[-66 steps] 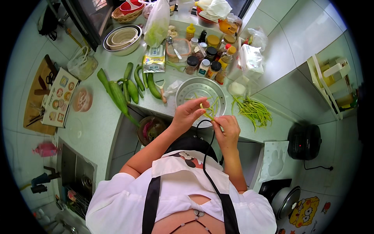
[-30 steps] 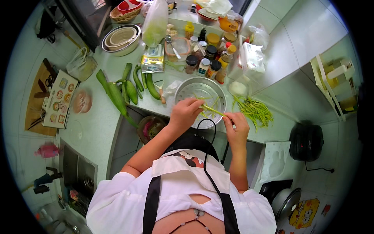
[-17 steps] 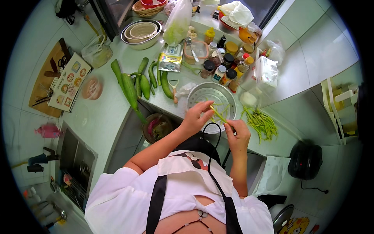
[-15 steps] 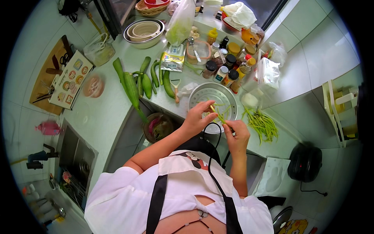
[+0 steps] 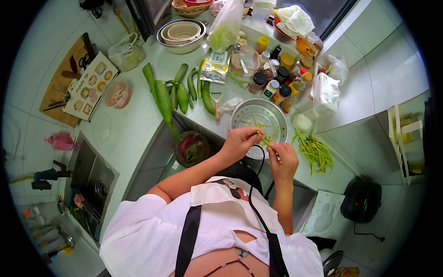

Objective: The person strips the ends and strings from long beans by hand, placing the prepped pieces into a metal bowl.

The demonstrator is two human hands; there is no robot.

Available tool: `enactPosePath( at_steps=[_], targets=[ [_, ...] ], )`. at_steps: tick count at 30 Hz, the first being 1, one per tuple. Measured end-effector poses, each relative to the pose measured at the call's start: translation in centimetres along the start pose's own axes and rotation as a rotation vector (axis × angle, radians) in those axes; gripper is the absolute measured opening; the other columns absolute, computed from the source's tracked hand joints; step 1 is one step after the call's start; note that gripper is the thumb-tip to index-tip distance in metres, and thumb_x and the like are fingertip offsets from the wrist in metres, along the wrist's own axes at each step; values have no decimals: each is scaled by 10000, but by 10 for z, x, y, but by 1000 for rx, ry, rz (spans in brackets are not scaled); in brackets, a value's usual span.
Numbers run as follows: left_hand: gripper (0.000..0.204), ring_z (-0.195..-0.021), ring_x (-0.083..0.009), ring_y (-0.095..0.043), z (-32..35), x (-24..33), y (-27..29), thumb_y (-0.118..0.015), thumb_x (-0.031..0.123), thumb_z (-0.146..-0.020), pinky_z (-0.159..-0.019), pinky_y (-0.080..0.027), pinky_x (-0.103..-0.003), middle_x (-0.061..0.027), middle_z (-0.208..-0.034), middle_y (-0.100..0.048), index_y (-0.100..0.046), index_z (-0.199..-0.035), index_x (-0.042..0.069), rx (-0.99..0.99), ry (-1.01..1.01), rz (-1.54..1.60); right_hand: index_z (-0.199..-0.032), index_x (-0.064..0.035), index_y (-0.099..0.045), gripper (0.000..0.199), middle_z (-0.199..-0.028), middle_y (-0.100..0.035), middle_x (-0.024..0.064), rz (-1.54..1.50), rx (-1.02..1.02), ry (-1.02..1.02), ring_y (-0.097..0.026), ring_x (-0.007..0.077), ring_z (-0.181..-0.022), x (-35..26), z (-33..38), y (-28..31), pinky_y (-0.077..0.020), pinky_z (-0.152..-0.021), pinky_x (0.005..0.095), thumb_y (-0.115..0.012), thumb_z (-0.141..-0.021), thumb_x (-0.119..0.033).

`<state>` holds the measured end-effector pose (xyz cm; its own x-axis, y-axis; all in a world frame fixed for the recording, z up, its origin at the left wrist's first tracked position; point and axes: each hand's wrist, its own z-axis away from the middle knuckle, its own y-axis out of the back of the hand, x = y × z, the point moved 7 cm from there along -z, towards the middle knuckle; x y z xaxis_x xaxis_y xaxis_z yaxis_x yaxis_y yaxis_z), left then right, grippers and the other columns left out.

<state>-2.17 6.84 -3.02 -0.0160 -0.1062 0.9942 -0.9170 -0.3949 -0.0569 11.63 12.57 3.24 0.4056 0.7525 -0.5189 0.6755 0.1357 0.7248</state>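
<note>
My left hand (image 5: 242, 142) and my right hand (image 5: 284, 159) meet over the near rim of a perforated metal basin (image 5: 238, 114). Between them is a thin green bean (image 5: 266, 141), pinched in the fingertips of both hands. Short green pieces lie on the bottom of the basin. To the right of it, a loose pile of long thin green beans (image 5: 316, 153) rests on the counter. Exact finger contact on the bean is too small to make out.
Green gourds (image 5: 162, 102) and a peeler (image 5: 217, 107) lie left of the basin. Behind it stand several spice jars (image 5: 271, 87). A bin (image 5: 190, 150) sits below the counter edge. A sink (image 5: 94, 180) is at left, a black appliance (image 5: 362, 201) at right. A black cord (image 5: 251, 198) hangs over my apron.
The whole view has shifted slightly, with the counter things now further right. My hands have come a little closer together, and the bean between them sits at a changed angle.
</note>
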Motion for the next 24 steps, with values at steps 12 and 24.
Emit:
enactPosePath(
  at_steps=[12, 24],
  targets=[
    [307, -693, -147, -551, -6, 27, -12, -562, 23, -865, -638, -461, -264, -70, -802, -539, -578, -1172, 28, -59, -228, -222, -844, -45, -623, 103, -737, -577, 89, -190, 67, -223, -556, 231, -619, 19, 5, 7, -440, -557, 322, -678, -763, -75],
    [236, -729, -310, -587, 11, 26, -31, -574, 53, -764, -620, -459, -405, -108, -787, -591, -627, -992, 77, -102, -505, -758, -889, -24, -618, 71, -765, -569, 12, -364, 245, -327, -512, 128, -657, 39, -1, 13, -411, -608, 243, -646, -827, -42]
  ],
)
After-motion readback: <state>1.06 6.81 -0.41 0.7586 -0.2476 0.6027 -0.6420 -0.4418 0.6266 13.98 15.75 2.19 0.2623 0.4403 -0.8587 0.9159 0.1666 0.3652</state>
